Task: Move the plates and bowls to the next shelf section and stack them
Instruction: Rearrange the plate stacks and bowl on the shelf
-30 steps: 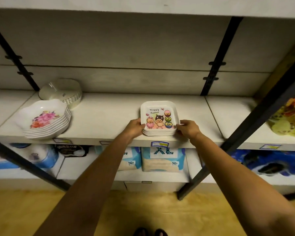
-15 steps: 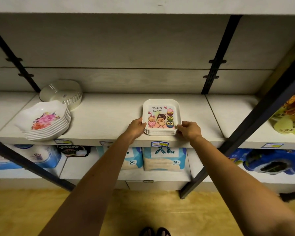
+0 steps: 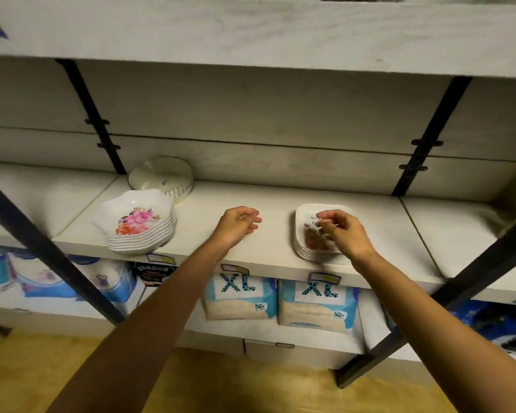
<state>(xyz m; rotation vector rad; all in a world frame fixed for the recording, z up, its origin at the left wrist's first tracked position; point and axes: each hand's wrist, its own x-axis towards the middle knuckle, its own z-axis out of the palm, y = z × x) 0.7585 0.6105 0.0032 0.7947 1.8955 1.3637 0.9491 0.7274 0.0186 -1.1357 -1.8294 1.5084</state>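
Square white plastic-looking plates with a cartoon print (image 3: 306, 225), nested in one neat stack. Sit flat on the pale grey shelf board (image 3: 265, 251), directly beneath the fingertips of the right hand (image 3: 344, 235) and well to the right of the left hand (image 3: 236, 225). Right fingers (image 3: 325, 217): loosely curled above the top plate, gripping nothing, apparently clear of it, though blurred. Left fingers: likewise slack and half curled, holding nothing, hovering over bare board.

Off past the left knuckles: scalloped white bowls with a pink flower print (image 3: 137, 225), stacked near the front edge. Behind those, further from the fingertips: round white bowls with ribbed sides (image 3: 164, 180), tilted, close to the back panel. Below both wrists, on the lower shelf: pale blue packs marked XL (image 3: 240, 296).

Likely to handle as light, stiff and smooth, so slippery one against another. Probably not brittle if plastic, yet prone to fan out when tipped. Best taken as a whole stack: fingertips hooked under the bottom rim on two opposite sides, thumbs pressing the top rim, kept level throughout. Same for the flowered bowls, with fingertips seated in the dips of the scalloped edge.
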